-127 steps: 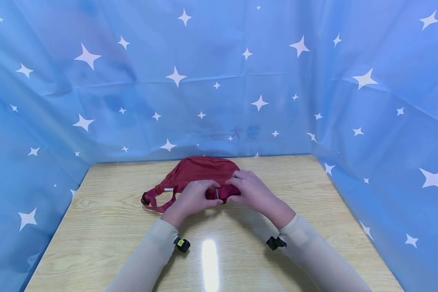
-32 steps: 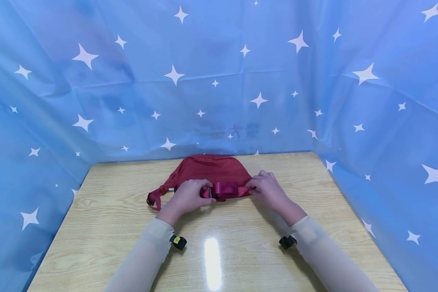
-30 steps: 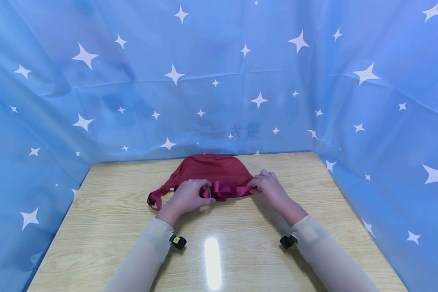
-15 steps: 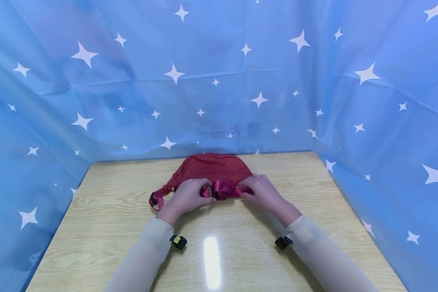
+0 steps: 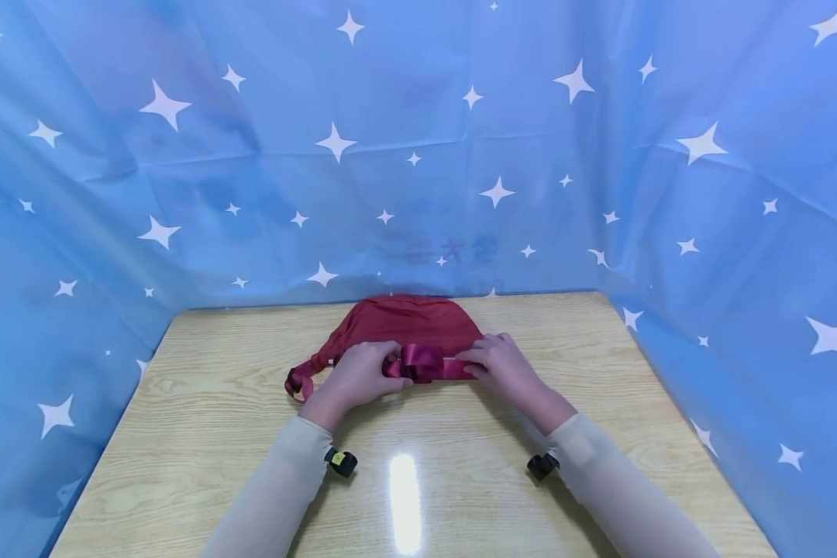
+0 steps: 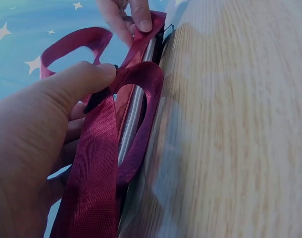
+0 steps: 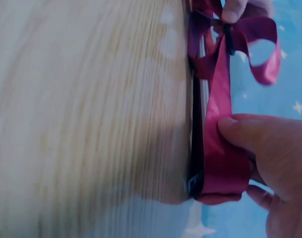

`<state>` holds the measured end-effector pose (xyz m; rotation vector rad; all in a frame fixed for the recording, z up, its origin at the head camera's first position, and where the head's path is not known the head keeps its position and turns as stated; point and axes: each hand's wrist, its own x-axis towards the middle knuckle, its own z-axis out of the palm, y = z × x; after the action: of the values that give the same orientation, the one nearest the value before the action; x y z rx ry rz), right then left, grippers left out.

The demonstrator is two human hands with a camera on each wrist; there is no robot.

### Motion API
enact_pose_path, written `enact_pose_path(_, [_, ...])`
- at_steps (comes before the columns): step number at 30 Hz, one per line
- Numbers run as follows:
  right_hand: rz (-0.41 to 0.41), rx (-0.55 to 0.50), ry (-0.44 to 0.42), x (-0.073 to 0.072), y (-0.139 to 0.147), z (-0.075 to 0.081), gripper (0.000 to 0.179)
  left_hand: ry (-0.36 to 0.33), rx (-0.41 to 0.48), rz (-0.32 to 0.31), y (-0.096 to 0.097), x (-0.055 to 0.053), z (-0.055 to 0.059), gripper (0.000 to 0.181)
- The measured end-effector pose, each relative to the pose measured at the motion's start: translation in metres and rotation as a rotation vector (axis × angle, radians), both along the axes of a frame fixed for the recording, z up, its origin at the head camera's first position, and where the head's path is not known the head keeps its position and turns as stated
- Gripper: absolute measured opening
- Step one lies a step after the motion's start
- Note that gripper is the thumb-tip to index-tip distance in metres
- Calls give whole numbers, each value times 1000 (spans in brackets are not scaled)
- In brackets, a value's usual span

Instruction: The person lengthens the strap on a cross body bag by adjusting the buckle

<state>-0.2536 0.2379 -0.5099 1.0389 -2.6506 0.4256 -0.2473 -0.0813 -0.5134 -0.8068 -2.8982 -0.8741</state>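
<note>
A dark red waist bag [image 5: 411,322] lies at the back of the table, its strap along the near edge. My left hand [image 5: 363,376] pinches a black strap slider [image 7: 229,39] between thumb and fingers. A loop of shiny strap [image 5: 421,360] stands up just right of that hand. In the right wrist view, my right hand [image 7: 270,144] pinches the flat webbing near its folded end, thumb on top. Another length of webbing [image 6: 94,173] runs down past the left hand in the left wrist view. A silvery zip [image 6: 133,121] shows along the bag's edge behind the strap.
The pale wooden table [image 5: 251,480] stands against a blue curtain [image 5: 418,194] with white stars. Left of the bag lies a strap end with a dark buckle [image 5: 294,380]. Each sleeve carries a small black wrist camera [image 5: 344,463].
Strap loop has grown from the slider since the earliest frame and now leans further left. My right hand went out right along the strap, then came back in. Left hand keeps the slider.
</note>
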Motion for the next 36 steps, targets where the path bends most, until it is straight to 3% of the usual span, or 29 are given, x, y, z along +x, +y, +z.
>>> enact_pose_path(12, [-48,-22,19,0,23,-2,26,-23,7,9,-1,0,4,38])
enact_pose_path(22, [-17,-93,-141,6,-13,-3,41,-15,8,12,2,2,4,44])
enact_pose_path(29, [21,-101,-200,2,-31,-12,29,0,13,2,3,2,4,45])
enact_pose_path(36, [40,-126,-225,3,-31,-11,21,6,17,10,2,1,2,44])
